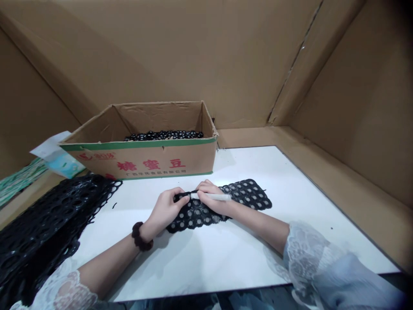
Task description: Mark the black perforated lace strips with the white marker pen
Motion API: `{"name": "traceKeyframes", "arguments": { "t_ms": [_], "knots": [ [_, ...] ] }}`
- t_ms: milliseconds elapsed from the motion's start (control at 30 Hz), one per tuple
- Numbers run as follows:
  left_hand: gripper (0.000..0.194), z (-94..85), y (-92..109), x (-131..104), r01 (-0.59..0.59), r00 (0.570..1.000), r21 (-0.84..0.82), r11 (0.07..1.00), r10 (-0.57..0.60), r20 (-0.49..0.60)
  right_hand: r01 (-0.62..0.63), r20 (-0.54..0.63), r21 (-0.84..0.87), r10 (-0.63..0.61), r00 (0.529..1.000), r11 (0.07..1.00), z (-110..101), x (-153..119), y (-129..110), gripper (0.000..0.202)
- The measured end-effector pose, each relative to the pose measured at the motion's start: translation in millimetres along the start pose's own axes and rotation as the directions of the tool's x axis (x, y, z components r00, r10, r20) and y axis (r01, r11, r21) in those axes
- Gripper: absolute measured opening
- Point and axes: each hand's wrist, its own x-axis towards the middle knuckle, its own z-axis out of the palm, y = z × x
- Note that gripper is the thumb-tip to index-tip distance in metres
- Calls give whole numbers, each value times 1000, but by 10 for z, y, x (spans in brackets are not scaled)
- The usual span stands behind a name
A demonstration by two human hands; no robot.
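A flat black sheet with rows of round light-centred cells (250, 192) lies on the white board in front of me. My left hand (168, 208) grips the sheet's left end, thumb on top near the upper edge. My right hand (213, 196) is closed around a white pen-shaped tool (219, 197) and rests on the sheet. The tool's tip points left, close to my left thumb; whether it touches a cell I cannot tell. My right fingers cover part of the sheet's upper edge.
Behind the sheet stands an open cardboard box (167, 159) with similar black pieces (164, 135) inside. Black perforated sheets (41, 228) are heaped at left, beside a white and blue packet (61, 159) and green-white strips (21, 183). Cardboard walls (167, 51) enclose the white board (238, 249).
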Motion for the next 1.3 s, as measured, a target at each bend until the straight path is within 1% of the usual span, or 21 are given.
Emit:
{"name": "traceKeyframes", "arguments": {
  "t_ms": [33,100,200,267,333,467,633,867,967,1033,1100,1200,1233,1300],
  "knots": [
    [18,1,7,-3,-10,1000,23,1000,11,-10,6,-3,-9,-6,1000,1000,0,1,2,25],
    [19,-4,5,2,-5,1000,31,1000,5,-16,-39,-30,47,40,999,998,-13,2,6,28],
    [24,-19,-18,29,42,999,-30,999,-42,12,-150,-43,203,162,986,968,-42,3,10,33],
    [25,-25,-29,45,63,998,-68,996,-61,21,-181,-35,249,196,980,951,-46,5,14,33],
    [25,-28,-27,52,70,997,-84,994,-68,19,-188,-36,256,204,978,948,-40,7,19,33],
    [23,-26,-6,49,61,998,-64,996,-61,3,-190,-45,271,209,977,944,-35,16,25,33],
    [25,-14,-11,39,65,998,-77,995,-64,14,-193,-43,277,213,976,941,-38,23,21,33],
    [23,-31,2,39,61,998,-28,998,-61,2,-195,-58,266,217,974,944,-16,18,28,34],
    [22,-17,19,31,45,999,33,998,-44,-18,-201,-57,251,222,974,947,-12,15,15,35],
    [21,19,40,0,27,997,126,992,-17,-77,-194,-72,203,213,975,960,12,9,-8,35],
    [20,68,68,-49,4,991,250,968,31,-133,-163,-96,123,176,980,979,52,4,-38,36],
    [20,118,102,-106,-34,984,384,923,98,-149,-94,-126,-4,93,988,996,101,2,-66,33],
    [20,117,105,-107,-41,984,394,918,105,-142,-85,-127,-18,82,989,996,103,5,-66,32],
    [21,85,93,-78,-30,987,351,936,83,-138,-107,-121,53,113,986,993,81,12,-50,33]
  ]
}}
